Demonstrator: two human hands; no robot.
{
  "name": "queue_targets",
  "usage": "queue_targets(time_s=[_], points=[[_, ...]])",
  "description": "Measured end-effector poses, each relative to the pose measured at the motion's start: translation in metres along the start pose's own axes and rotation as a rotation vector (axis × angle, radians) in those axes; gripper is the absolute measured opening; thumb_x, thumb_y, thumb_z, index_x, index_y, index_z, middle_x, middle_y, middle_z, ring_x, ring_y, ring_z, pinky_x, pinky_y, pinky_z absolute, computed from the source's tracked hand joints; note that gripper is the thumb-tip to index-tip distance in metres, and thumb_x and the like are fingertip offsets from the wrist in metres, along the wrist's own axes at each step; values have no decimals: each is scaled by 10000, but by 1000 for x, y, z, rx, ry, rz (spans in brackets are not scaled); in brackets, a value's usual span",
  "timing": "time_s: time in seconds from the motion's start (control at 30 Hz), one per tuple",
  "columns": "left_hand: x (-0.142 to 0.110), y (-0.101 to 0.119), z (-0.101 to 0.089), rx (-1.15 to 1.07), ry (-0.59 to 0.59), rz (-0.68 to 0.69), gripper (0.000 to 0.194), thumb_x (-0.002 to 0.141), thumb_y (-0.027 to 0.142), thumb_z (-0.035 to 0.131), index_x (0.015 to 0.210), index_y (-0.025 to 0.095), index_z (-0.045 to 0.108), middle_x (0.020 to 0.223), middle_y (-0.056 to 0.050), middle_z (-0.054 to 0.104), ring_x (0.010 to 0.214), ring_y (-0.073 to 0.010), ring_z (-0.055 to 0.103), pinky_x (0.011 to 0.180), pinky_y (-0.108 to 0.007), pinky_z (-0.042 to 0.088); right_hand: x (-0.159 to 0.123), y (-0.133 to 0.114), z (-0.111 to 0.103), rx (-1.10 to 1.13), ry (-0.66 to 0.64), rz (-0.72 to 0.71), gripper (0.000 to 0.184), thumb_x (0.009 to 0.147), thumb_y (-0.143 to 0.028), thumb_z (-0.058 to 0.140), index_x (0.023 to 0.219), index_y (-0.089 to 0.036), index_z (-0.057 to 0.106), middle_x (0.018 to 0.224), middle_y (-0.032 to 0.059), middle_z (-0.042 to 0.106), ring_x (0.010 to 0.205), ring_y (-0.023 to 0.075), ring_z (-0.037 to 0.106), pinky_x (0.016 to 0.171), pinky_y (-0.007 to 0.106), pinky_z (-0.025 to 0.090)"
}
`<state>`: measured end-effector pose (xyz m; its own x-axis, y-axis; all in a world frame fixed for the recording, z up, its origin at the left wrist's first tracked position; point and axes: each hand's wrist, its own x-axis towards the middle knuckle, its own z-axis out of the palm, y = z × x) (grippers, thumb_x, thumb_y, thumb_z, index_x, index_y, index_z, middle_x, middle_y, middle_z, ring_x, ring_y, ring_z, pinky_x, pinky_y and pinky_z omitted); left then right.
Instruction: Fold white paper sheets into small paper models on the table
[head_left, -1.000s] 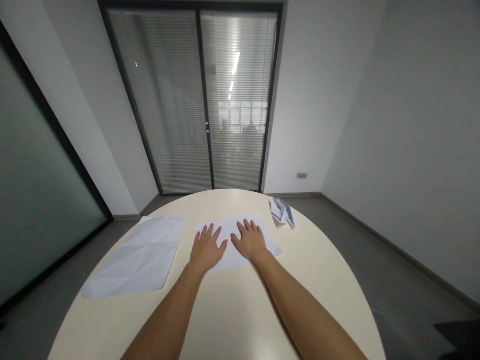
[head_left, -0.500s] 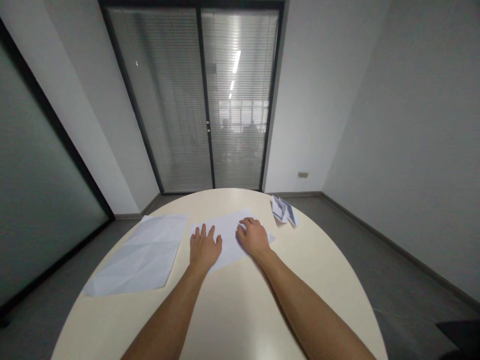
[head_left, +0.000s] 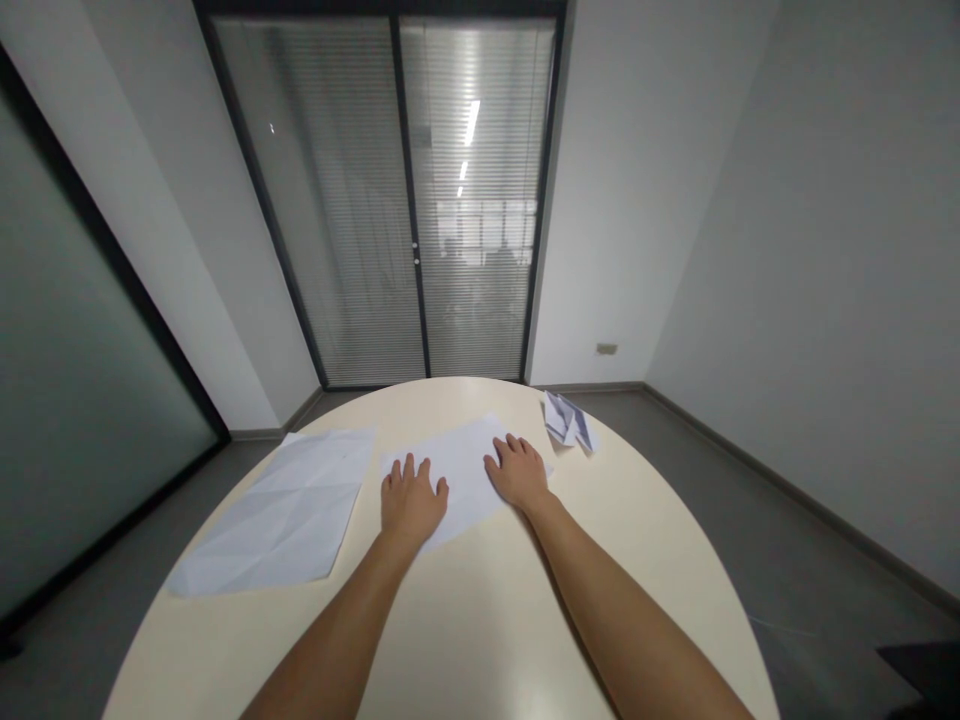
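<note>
A plain white sheet of paper (head_left: 469, 470) lies flat near the middle of the round table. My left hand (head_left: 412, 500) rests on its left side, palm down with the fingers spread. On its right side lies my right hand (head_left: 519, 472), also palm down, fingers apart and slightly bent. Both hands touch the sheet and hide parts of it; neither grips anything. Left of my left hand is a larger creased white sheet (head_left: 292, 520), laid out with fold lines across it. Beyond my right hand stands a folded white paper piece (head_left: 566, 420).
The cream round table (head_left: 465, 620) has its far edge just beyond the papers. Behind it is a glass door with blinds (head_left: 367, 220) in a dark frame. A dark object (head_left: 926, 670) shows at the lower right, and a wall socket (head_left: 607, 349) sits low on the wall.
My right hand has slid a little to the right across the sheet and its fingers are more spread. My left hand has hardly moved.
</note>
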<state>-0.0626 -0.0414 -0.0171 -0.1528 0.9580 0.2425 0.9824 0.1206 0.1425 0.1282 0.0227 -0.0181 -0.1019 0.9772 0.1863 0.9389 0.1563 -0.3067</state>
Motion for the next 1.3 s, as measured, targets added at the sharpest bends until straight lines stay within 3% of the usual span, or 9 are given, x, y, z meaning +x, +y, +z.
queue_targets(time_s=[0.17, 0.33, 0.47, 0.53, 0.63, 0.77, 1.17, 1.3], points=[[2, -3, 4, -35, -53, 92, 541, 966, 345, 412, 1403, 39, 501, 1548, -202, 418, 1449, -322, 368, 1169, -487, 292, 1, 2, -2, 10, 64, 31, 530, 978, -431, 463, 1413, -139, 543, 1524, 178, 444, 1413, 360, 351, 1147, 502, 227], [1, 0, 0, 3, 18, 100, 494, 982, 354, 390, 1366, 89, 552, 1510, -187, 479, 1389, -335, 438, 1112, -506, 347, -8, -11, -14, 160, 172, -236, 373, 977, -302, 478, 1289, -169, 632, 1373, 120, 595, 1263, 241, 506, 1088, 360, 344], [1, 2, -9, 16, 85, 118, 458, 998, 365, 374, 1314, 133, 612, 1437, -160, 561, 1290, -327, 514, 1043, -480, 401, -18, -24, -17, 166, 44, -383, 329, 963, -353, 522, 1222, -223, 677, 1274, 82, 659, 1173, 226, 562, 1014, 337, 399], [1, 1, -13, 5, 98, 139, 441, 998, 375, 390, 1285, 153, 641, 1382, -150, 602, 1237, -321, 543, 1029, -467, 406, -20, -27, -16, 119, 9, -376, 342, 941, -378, 565, 1233, -240, 679, 1312, 84, 643, 1217, 243, 542, 1047, 367, 372], [1, -3, -16, -34, 93, 189, 401, 984, 381, 440, 1243, 178, 670, 1281, -139, 645, 1179, -298, 568, 1035, -440, 398, -17, -23, -17, 65, 54, -271, 311, 941, -373, 571, 1197, -250, 699, 1340, 91, 626, 1249, 260, 523, 1081, 405, 332], [-2, -3, -15, -55, 79, 210, 406, 961, 378, 481, 1253, 160, 660, 1272, -156, 625, 1196, -295, 556, 1065, -443, 370, -14, -16, -22, 36, 101, -169, 285, 944, -333, 556, 1161, -225, 706, 1286, 104, 644, 1188, 262, 546, 1014, 380, 382], [-6, 6, -14, -22, 73, 102, 501, 990, 466, 397, 1356, 188, 596, 1366, -170, 583, 1256, -337, 489, 1030, -487, 391, -17, -24, -20, 90, 30, -279, 311, 955, -342, 518, 1145, -229, 738, 1204, 73, 702, 1126, 235, 592, 1025, 334, 391], [-4, 3, -10, -66, 27, 298, 474, 970, 439, 460, 1337, 182, 613, 1407, -144, 573, 1293, -308, 492, 1104, -455, 357, -11, -14, -15, 101, 61, -262, 308, 960, -318, 509, 1131, -224, 747, 1225, 79, 698, 1140, 225, 607, 1020, 312, 402]])
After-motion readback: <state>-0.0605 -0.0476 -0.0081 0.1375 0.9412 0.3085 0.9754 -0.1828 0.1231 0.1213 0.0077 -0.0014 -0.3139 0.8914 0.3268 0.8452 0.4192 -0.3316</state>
